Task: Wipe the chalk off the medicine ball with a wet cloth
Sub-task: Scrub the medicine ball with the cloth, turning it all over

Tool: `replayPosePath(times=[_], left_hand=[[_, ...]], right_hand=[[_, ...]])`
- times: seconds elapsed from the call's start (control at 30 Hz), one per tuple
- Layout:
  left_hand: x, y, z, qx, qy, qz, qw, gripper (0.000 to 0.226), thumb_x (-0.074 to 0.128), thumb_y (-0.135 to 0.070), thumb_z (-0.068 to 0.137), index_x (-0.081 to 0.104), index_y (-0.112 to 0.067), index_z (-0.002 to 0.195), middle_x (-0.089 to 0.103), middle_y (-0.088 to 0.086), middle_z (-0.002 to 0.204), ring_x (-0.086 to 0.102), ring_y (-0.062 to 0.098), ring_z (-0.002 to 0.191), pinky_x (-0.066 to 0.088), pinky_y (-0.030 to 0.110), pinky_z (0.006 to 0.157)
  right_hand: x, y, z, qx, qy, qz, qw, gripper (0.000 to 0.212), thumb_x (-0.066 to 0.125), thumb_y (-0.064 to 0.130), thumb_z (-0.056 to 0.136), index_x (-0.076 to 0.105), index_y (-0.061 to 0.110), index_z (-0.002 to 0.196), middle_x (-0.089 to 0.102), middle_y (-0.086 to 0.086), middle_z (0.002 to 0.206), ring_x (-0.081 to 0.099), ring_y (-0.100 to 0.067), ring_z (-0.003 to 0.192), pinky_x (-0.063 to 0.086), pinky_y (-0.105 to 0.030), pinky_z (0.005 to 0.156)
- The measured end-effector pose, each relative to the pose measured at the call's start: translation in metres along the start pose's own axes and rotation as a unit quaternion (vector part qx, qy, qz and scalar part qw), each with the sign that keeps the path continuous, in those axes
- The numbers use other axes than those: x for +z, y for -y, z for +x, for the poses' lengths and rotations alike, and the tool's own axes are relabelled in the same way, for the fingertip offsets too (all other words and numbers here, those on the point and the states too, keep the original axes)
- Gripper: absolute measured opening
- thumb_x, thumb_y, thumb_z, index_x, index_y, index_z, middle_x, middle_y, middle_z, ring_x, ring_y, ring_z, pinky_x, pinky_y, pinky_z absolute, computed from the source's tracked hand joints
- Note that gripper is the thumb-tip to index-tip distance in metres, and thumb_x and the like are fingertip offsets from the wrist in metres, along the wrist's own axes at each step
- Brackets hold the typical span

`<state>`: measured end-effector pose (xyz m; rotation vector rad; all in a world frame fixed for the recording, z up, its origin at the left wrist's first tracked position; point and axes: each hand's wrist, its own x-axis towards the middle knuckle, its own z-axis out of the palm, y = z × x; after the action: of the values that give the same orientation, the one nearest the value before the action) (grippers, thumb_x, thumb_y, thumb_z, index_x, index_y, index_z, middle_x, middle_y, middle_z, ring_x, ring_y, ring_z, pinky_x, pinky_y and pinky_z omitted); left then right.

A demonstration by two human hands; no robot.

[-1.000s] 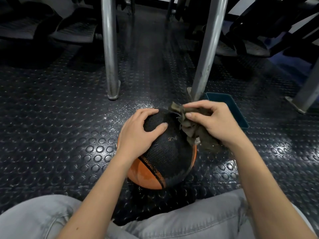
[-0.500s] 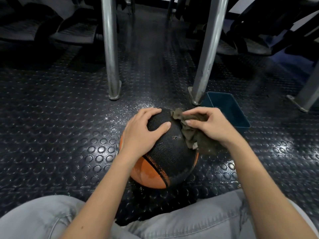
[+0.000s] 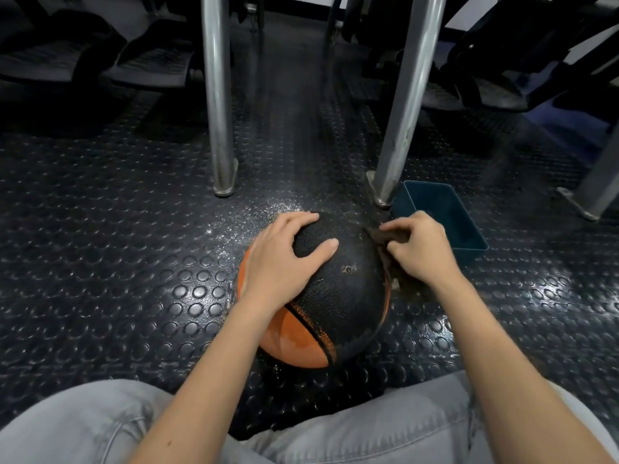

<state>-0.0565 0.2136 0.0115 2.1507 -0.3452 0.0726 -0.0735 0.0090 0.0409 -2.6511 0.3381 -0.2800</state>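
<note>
Studded black rubber floor [image 3: 100, 262], and the black-and-orange medicine ball [image 3: 348, 296] sits on it just ahead of the person's knees. Left hand [image 3: 284, 259] lies spread over its top. Right hand [image 3: 418, 249] pinches the dark cloth [image 3: 380, 235] against the ball's right side. A blue tub [image 3: 445, 216] stands just beyond.

**Cloth held to the ball's right side**

From my feed, the black-and-orange textured medicine ball [image 3: 345, 296] sits on the dark studded rubber floor [image 3: 100, 262], just ahead of grey denim legs [image 3: 368, 430]. The left hand [image 3: 281, 262] lies spread over its upper left, thumb on the black panel. The right hand [image 3: 422, 252] pinches a crumpled dark olive cloth [image 3: 383, 234] against the ball's upper right. A teal plastic tub [image 3: 469, 244] stands just behind that hand, beside a grey metal post [image 3: 405, 95].
</note>
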Motion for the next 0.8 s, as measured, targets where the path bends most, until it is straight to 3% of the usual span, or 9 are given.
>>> replayPosePath(times=[0.1, 0.17, 0.27, 0.43, 0.5, 0.6, 0.67, 0.77, 0.8], left_hand=[[-0.002, 0.005, -0.001, -0.01, -0.009, -0.019, 1.0, 0.044, 0.064, -0.057, 0.08, 0.058, -0.038, 0.119, 0.049, -0.028, 0.122, 0.048, 0.005, 0.117, 0.038, 0.034, 0.1], [-0.004, 0.007, -0.001, -0.009, -0.012, -0.02, 1.0, 0.047, 0.063, -0.063, 0.076, 0.059, -0.039, 0.117, 0.048, -0.03, 0.119, 0.049, 0.005, 0.116, 0.039, 0.035, 0.099], [-0.002, 0.004, 0.002, -0.001, -0.009, -0.012, 1.0, 0.045, 0.065, -0.056, 0.08, 0.059, -0.036, 0.119, 0.05, -0.024, 0.123, 0.049, 0.007, 0.117, 0.038, 0.033, 0.1], [0.001, 0.002, 0.001, 0.014, -0.011, 0.002, 1.0, 0.045, 0.063, -0.053, 0.082, 0.057, -0.034, 0.122, 0.05, -0.023, 0.126, 0.047, 0.006, 0.117, 0.035, 0.028, 0.098], [-0.002, 0.005, 0.0, 0.008, -0.015, -0.012, 1.0, 0.044, 0.065, -0.053, 0.081, 0.058, -0.035, 0.12, 0.048, -0.027, 0.119, 0.048, 0.005, 0.116, 0.037, 0.031, 0.099], [-0.004, 0.008, 0.001, 0.005, -0.017, -0.018, 1.0, 0.043, 0.067, -0.053, 0.08, 0.059, -0.035, 0.118, 0.047, -0.03, 0.114, 0.049, 0.004, 0.115, 0.039, 0.033, 0.1], [-0.004, 0.007, 0.002, 0.011, -0.018, -0.02, 1.0, 0.045, 0.067, -0.054, 0.079, 0.06, -0.033, 0.118, 0.048, -0.029, 0.114, 0.049, 0.005, 0.115, 0.038, 0.033, 0.1], [-0.002, 0.004, 0.001, 0.019, -0.015, -0.009, 1.0, 0.043, 0.066, -0.051, 0.081, 0.059, -0.032, 0.119, 0.048, -0.027, 0.118, 0.048, 0.005, 0.116, 0.037, 0.032, 0.1], [-0.002, 0.003, 0.0, 0.022, -0.014, -0.004, 1.0, 0.043, 0.066, -0.051, 0.081, 0.058, -0.033, 0.119, 0.048, -0.027, 0.118, 0.048, 0.005, 0.116, 0.037, 0.032, 0.1]], right_hand=[[-0.008, 0.008, -0.002, -0.013, -0.057, 0.161, 0.985, 0.033, 0.067, -0.001, 0.074, 0.069, 0.028, 0.089, 0.062, 0.008, 0.085, 0.058, -0.006, 0.086, 0.043, -0.017, 0.082], [-0.018, 0.018, -0.006, -0.065, -0.011, 0.299, 0.952, 0.037, 0.068, -0.01, 0.071, 0.068, 0.026, 0.079, 0.067, 0.015, 0.074, 0.059, 0.004, 0.072, 0.046, -0.012, 0.072], [-0.018, 0.021, -0.009, -0.064, 0.091, 0.265, 0.958, 0.041, 0.064, -0.015, 0.07, 0.068, 0.026, 0.071, 0.066, 0.02, 0.066, 0.058, 0.009, 0.064, 0.043, -0.006, 0.064], [-0.01, -0.005, 0.002, 0.016, -0.012, 0.058, 0.998, 0.033, 0.066, 0.0, 0.073, 0.067, 0.033, 0.073, 0.062, 0.011, 0.08, 0.059, -0.01, 0.084, 0.039, -0.016, 0.073], [-0.015, -0.001, 0.0, 0.0, -0.034, 0.165, 0.986, 0.034, 0.067, -0.002, 0.073, 0.07, 0.032, 0.077, 0.067, 0.013, 0.079, 0.062, -0.007, 0.08, 0.047, -0.02, 0.076], [-0.025, 0.014, -0.005, -0.058, 0.073, 0.322, 0.942, 0.038, 0.07, -0.008, 0.073, 0.072, 0.029, 0.082, 0.071, 0.015, 0.075, 0.063, 0.002, 0.07, 0.051, -0.014, 0.07], [-0.018, 0.011, -0.003, -0.046, 0.128, 0.252, 0.958, 0.037, 0.07, -0.005, 0.074, 0.072, 0.031, 0.082, 0.07, 0.016, 0.08, 0.062, 0.004, 0.073, 0.047, -0.011, 0.07], [-0.01, -0.006, 0.003, 0.017, 0.053, -0.017, 0.998, 0.03, 0.066, 0.004, 0.08, 0.072, 0.029, 0.095, 0.068, 0.003, 0.101, 0.059, -0.012, 0.095, 0.043, -0.021, 0.082], [-0.011, -0.009, 0.003, 0.034, 0.024, -0.027, 0.999, 0.029, 0.067, 0.005, 0.08, 0.071, 0.026, 0.099, 0.067, 0.0, 0.105, 0.058, -0.015, 0.098, 0.042, -0.024, 0.086]])
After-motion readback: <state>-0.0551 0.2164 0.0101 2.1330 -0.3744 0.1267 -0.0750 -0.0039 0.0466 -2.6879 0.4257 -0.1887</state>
